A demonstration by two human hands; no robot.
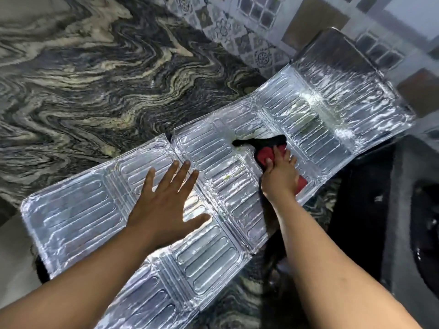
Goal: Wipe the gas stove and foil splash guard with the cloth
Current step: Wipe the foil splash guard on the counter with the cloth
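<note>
The silver foil splash guard [316,119] lies unfolded flat across the marbled countertop, running from lower left to upper right. My left hand [166,200] presses flat on its middle panel with fingers spread. My right hand [280,172] grips a red and black cloth [263,150] and holds it against the foil, right of the left hand. A dark tail of the cloth trails to the upper left. The gas stove [413,210] shows only as a dark shape at the right edge.
The grey and cream marbled countertop [95,79] fills the left and top. Patterned wall tiles [237,27] rise at the upper right behind the foil. The foil's far end leans up toward the tiled wall.
</note>
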